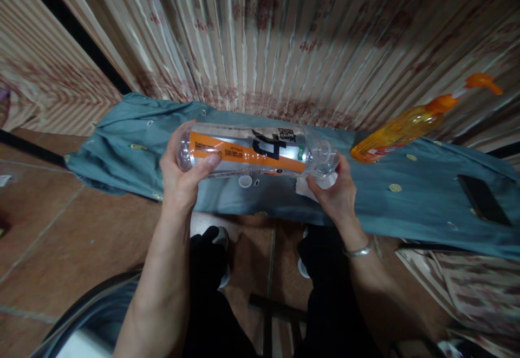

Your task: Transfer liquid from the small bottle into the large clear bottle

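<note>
A clear plastic bottle with a silver and orange label lies sideways between my two hands, held above the cloth-covered table. Fingers of my left hand wrap round its base, the thumb resting on the label. My right hand grips the neck end, thumb below and fingers partly hidden behind it. White tissue shows just under the neck; I cannot tell whether it lies on the cloth or touches the hand. A small white cap sits on the cloth below the bottle.
An orange pump bottle stands to the right on the blue-green cloth. Farther right lies a black phone. Striped curtains hang behind the table. A dark round bin is on the floor at lower left.
</note>
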Demonstrator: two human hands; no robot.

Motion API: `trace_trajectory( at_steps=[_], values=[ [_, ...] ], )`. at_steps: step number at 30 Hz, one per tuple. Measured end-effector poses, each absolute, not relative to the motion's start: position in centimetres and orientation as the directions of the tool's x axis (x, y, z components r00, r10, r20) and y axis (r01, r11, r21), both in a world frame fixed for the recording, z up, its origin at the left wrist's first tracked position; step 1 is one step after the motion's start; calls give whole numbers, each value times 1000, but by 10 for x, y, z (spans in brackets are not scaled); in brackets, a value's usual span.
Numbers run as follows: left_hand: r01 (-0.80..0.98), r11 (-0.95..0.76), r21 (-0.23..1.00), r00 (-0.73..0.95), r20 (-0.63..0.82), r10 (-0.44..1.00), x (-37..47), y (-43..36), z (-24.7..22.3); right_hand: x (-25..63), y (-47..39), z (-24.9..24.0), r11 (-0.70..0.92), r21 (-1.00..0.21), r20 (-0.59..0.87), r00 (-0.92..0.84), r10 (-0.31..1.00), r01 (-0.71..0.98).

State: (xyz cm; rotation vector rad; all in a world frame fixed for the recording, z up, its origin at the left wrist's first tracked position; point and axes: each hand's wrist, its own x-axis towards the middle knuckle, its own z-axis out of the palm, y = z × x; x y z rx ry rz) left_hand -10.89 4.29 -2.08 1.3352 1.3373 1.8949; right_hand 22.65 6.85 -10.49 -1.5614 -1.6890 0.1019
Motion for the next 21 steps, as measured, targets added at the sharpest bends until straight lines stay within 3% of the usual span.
trace_trajectory(
  at_steps=[21],
  values=[
    [168,-418,893,-411,449,793,-107,44,-23,226,67,-104,191,-567,466,120,877,802]
  ],
)
